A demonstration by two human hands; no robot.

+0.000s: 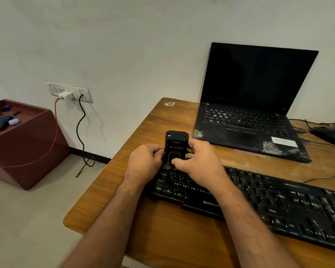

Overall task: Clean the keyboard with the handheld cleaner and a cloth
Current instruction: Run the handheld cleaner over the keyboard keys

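A black keyboard [269, 206] lies across the wooden table [162, 229], running from centre to the lower right. Over its left end stands a black handheld cleaner [175, 145], held upright with its lower end down at the keys. My left hand [143, 163] grips the cleaner's left side. My right hand [199, 161] wraps its right side, the thumb pressing on the front panel. I see no cloth in this view.
An open black laptop [253, 105] sits behind the keyboard, with a mouse [329, 135] and cables at the far right. Left of the table, a maroon box [21, 140] holds small items on the floor. A wall socket [70, 91] has a charger and dangling cords.
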